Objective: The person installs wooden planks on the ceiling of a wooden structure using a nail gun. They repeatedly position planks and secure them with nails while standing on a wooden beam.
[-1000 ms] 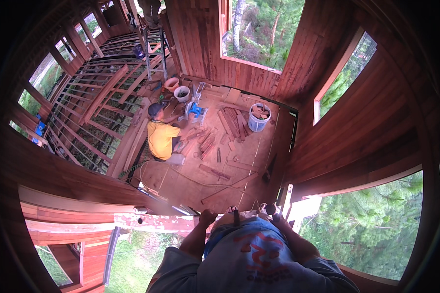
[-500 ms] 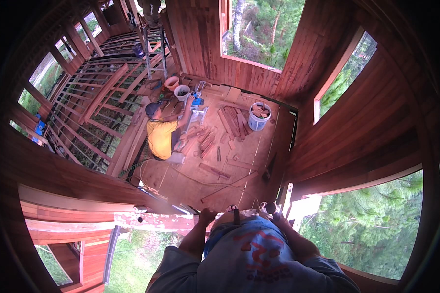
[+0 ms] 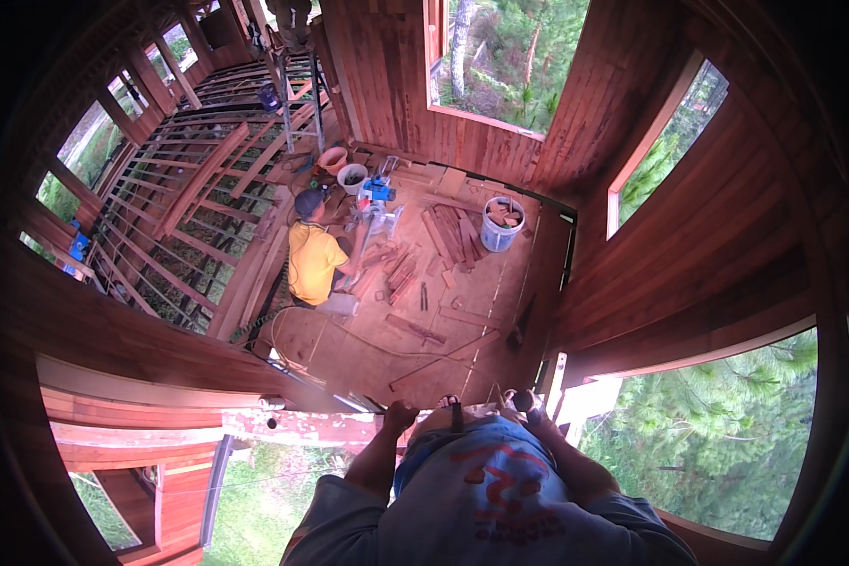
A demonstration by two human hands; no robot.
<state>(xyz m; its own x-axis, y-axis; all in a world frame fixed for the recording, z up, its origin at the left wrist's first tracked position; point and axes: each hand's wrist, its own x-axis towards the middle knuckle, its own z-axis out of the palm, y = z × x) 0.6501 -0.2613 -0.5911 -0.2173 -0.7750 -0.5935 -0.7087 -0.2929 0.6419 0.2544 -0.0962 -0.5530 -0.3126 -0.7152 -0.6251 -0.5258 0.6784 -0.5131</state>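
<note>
My left hand [image 3: 401, 416] is closed in a fist at the right end of a pale, patchy wooden beam [image 3: 321, 430]. Whether its fingers grip the beam or something small is hidden. By my right thigh, my right hand [image 3: 536, 421] is curled up against a dark round-ended object [image 3: 524, 402] whose kind I cannot make out. A small shiny piece shows just left of that object. Between the two hands are my blue shorts and one sandaled foot [image 3: 449, 401].
Below, a person in a yellow shirt [image 3: 313, 264] sits beside a blue power saw [image 3: 377, 191]. Wood offcuts [image 3: 451, 236], a white bucket of scraps [image 3: 502, 226] and a looping hose [image 3: 387, 349] lie on the plywood floor. Open joists [image 3: 174, 189] and a ladder [image 3: 302, 104] stand further left.
The person in yellow has drawn an arm back from the blue saw and shifted slightly right, head lowered. Both my hands have stayed in place.
</note>
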